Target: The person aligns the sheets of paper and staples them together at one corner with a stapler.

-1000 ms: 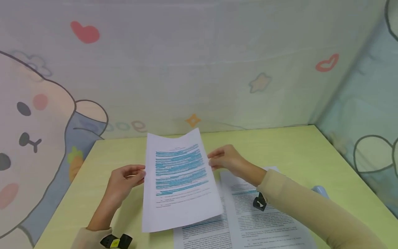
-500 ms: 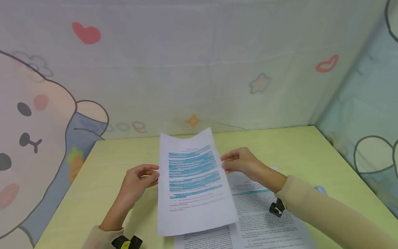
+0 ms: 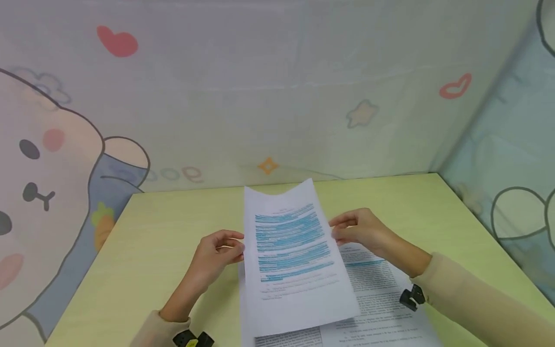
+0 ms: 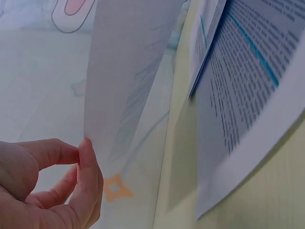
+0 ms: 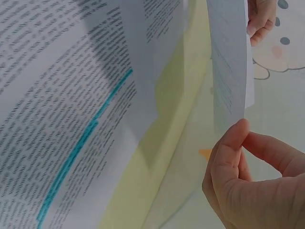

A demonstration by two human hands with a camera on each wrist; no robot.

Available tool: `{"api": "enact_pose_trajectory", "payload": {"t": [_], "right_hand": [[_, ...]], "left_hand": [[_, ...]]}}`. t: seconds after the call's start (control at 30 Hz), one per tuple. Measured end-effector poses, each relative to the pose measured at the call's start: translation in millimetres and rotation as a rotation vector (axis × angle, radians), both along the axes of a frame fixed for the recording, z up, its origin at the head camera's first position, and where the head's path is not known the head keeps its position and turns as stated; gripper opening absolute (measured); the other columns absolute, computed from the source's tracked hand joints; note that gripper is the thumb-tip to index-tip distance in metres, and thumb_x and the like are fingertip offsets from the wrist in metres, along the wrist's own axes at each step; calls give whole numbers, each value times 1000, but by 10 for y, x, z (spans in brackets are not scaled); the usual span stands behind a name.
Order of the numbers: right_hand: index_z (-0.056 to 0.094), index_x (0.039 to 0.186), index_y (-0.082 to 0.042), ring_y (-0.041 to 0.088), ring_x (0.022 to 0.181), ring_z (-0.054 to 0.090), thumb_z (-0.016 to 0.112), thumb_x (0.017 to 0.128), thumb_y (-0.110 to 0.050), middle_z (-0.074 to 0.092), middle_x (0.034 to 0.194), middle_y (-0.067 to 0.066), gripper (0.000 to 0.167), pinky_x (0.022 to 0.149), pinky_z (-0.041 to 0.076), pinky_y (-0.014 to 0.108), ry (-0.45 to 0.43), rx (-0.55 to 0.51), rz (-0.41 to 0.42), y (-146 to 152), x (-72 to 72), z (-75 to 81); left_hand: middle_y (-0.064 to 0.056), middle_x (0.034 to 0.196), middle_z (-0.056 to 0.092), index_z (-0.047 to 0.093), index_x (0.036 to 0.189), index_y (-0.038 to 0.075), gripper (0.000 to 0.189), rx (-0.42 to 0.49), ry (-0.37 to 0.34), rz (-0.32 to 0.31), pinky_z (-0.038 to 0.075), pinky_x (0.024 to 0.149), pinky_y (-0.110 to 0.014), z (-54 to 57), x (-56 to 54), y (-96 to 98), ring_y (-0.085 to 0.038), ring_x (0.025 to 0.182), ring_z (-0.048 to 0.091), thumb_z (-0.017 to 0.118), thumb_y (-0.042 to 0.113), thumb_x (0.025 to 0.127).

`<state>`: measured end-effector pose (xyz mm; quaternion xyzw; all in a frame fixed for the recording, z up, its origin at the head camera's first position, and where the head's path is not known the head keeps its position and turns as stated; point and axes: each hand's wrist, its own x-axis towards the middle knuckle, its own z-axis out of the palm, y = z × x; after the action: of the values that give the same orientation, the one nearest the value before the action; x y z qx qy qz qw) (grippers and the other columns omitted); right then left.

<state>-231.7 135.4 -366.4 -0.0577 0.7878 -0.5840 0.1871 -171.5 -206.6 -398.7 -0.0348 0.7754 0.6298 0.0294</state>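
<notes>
A printed sheet of paper with many lines highlighted in blue is held up between both hands, its top edge sagging in the middle. My left hand pinches its left edge between thumb and fingers. At the opposite edge, my right hand pinches it the same way, as the right wrist view also shows. Below the raised sheet, more printed pages lie on the table; one printed page bears a blue highlighted line near its top. The raised sheet covers much of the pages beneath it.
The pale yellow-green table runs back to a cloth backdrop printed with hearts, stars and a cartoon bear. A second cloth hangs along the right side. Black wrist straps sit on the sleeves.
Both hands have carried the highlighted sheet to the right, and it now hangs more over the pages on the table. The grip at both edges stays the same.
</notes>
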Motion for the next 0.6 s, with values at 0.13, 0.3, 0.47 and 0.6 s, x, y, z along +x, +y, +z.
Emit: {"api": "enact_pose_trajectory", "payload": {"t": [0.13,0.3,0.47,0.6], "right_hand": [[61,121,13,24,80,67,71,90,-2,62,97,16,36,80,61,38,4,10,0,124,59,-4],[60,122,12,25,81,67,72,90,-4,63,97,16,38,81,60,39,3,23,-3,272,111,-15],[60,121,13,25,80,68,72,90,-5,63,96,15,38,81,60,39,-9,30,-11,399,144,-39],[59,121,15,25,80,68,72,90,-4,64,95,15,39,81,61,39,-34,7,1,497,188,-84]], "left_hand": [[-16,96,63,67,113,-3,23,8,16,-13,61,73,-30,6,10,112,-23,78,70,70,-2,90],[-15,95,63,67,112,-3,23,44,29,-39,62,71,-32,-4,33,221,-23,74,69,68,-4,89],[-15,94,63,66,112,-3,23,57,34,-70,62,72,-33,-28,59,330,-23,74,68,68,-5,89],[-15,93,63,66,110,-4,22,57,44,-99,62,72,-32,-63,66,425,-22,74,68,68,-5,89]]}}
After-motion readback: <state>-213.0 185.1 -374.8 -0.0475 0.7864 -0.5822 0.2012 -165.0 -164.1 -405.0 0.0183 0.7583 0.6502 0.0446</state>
